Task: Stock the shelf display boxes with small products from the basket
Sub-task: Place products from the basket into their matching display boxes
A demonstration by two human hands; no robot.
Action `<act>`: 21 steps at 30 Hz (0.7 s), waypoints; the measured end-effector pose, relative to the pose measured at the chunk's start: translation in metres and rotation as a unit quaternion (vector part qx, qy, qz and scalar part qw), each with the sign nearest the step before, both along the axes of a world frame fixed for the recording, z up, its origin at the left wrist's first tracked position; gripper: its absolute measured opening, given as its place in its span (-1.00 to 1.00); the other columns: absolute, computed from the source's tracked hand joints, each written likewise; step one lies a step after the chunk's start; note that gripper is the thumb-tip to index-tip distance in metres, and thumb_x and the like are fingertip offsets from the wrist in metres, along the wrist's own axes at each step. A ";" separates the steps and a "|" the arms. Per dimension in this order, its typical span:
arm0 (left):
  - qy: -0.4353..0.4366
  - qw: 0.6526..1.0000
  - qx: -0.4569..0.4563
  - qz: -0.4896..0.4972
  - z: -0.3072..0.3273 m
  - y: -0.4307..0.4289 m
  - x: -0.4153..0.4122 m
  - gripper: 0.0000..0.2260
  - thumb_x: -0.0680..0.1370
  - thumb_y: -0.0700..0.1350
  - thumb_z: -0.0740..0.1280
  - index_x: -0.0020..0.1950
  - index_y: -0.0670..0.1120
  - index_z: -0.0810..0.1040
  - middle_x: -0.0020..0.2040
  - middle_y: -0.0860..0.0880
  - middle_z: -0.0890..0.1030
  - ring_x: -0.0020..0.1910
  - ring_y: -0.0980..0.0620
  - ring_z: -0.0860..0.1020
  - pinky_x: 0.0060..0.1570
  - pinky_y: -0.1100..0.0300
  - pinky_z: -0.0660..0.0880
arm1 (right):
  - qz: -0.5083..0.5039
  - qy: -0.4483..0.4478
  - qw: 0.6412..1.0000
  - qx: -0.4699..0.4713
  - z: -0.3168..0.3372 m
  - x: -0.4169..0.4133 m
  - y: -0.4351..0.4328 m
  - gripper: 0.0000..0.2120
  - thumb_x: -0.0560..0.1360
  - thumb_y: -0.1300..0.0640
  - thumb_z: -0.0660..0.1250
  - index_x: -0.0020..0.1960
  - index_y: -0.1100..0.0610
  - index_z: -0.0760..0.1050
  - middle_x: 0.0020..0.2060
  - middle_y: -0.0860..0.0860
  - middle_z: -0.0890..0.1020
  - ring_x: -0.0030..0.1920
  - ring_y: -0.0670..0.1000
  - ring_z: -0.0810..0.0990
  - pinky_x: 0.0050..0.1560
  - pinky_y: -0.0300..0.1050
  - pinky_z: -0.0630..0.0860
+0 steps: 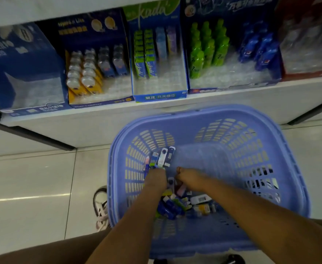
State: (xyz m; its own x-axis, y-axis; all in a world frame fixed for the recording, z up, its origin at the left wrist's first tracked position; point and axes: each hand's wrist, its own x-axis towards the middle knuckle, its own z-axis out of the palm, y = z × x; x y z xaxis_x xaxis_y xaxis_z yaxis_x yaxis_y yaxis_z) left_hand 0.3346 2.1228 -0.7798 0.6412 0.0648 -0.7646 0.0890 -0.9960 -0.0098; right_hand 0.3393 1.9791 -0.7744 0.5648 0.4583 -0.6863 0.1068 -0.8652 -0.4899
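Note:
A blue plastic basket (pixel 282 149) stands on the floor in front of a low shelf. Small packaged products (pixel 177 206) lie in a heap at its near left corner. My left hand (pixel 155 178) is inside the basket, shut on a fanned bunch of small white and blue packs (pixel 162 157). My right hand (pixel 189 177) is beside it, fingers closed down among the heap on a small pink item (pixel 181 189). On the shelf stand several display boxes; the middle one (pixel 160 96) holds green, blue and purple packs at its back.
Left of the middle box stands a dark blue box (pixel 99 103) with round items in rows. To the right, another box (pixel 232 86) holds green bottle-shaped items and blue packs. A shoe (pixel 101 204) sits on the tiled floor left of the basket.

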 end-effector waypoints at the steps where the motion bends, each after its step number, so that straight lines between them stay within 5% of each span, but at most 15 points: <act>1: 0.006 1.000 0.006 -0.013 -0.002 0.000 0.000 -0.79 0.60 -0.19 0.23 0.18 -0.24 0.50 0.14 -0.21 0.56 0.13 -0.14 0.53 0.05 0.04 0.51 | 0.008 0.006 1.000 -0.010 -0.001 0.005 -0.004 -0.83 0.53 0.24 0.25 0.03 0.27 0.56 0.04 0.19 0.59 0.07 0.16 0.54 0.09 -0.10 0.44; 4: -0.017 0.998 0.035 -0.047 -0.009 0.000 -0.002 -0.78 0.61 -0.24 0.17 0.20 -0.25 0.49 0.17 -0.21 0.54 0.16 -0.14 0.51 0.08 0.02 0.50 | -0.018 0.038 0.998 -0.047 0.004 0.019 -0.020 -0.86 0.46 0.25 0.36 -0.25 0.24 0.47 -0.22 0.22 0.48 -0.11 0.11 0.45 -0.02 -0.09 0.38; 7: -0.031 0.995 0.049 -0.084 -0.008 -0.002 -0.004 -0.75 0.60 -0.25 0.15 0.23 -0.27 0.47 0.23 -0.23 0.49 0.24 -0.16 0.45 0.17 0.00 0.46 | -0.017 0.029 0.996 -0.077 0.022 0.028 -0.043 -0.83 0.44 0.11 0.44 -0.09 0.21 0.57 -0.15 0.20 0.57 -0.14 0.08 0.51 -0.16 -0.15 0.42; 11: -0.032 0.995 0.035 -0.092 -0.007 -0.001 -0.004 -0.75 0.60 -0.26 0.14 0.24 -0.26 0.47 0.26 -0.21 0.50 0.26 -0.16 0.45 0.19 0.03 0.45 | -0.083 0.043 0.995 -0.044 0.040 0.037 -0.067 -0.81 0.40 0.13 0.47 -0.13 0.28 0.63 -0.21 0.17 0.63 -0.24 -0.01 0.53 -0.26 -0.26 0.43; 16: -0.011 0.996 0.020 -0.087 0.000 0.000 -0.002 -0.75 0.57 -0.24 0.25 0.23 -0.25 0.50 0.23 -0.20 0.53 0.21 -0.15 0.52 0.11 0.02 0.50 | -0.142 0.049 0.989 0.015 0.051 0.035 -0.073 -0.88 0.42 0.14 0.46 -0.15 0.20 0.61 -0.14 0.13 0.69 -0.27 -0.05 0.62 -0.20 -0.22 0.55; 21: 0.007 0.994 0.021 -0.109 0.004 0.003 0.000 -0.71 0.56 -0.17 0.31 0.24 -0.25 0.48 0.23 -0.19 0.54 0.21 -0.15 0.52 0.13 0.03 0.49 | -0.251 0.074 0.960 0.096 0.068 0.027 -0.071 -0.75 0.48 0.27 0.34 0.14 0.32 0.48 -0.09 0.25 0.62 -0.22 0.08 0.62 -0.06 -0.02 0.62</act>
State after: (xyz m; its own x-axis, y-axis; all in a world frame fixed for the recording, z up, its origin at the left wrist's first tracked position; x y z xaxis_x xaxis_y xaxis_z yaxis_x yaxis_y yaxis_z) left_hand 0.3348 2.1259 -0.7760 0.6333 -0.0426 -0.7727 -0.1300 -0.9901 -0.0520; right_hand 0.3660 1.9085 -0.7061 0.6498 0.2794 -0.7069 -0.3841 -0.6819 -0.6225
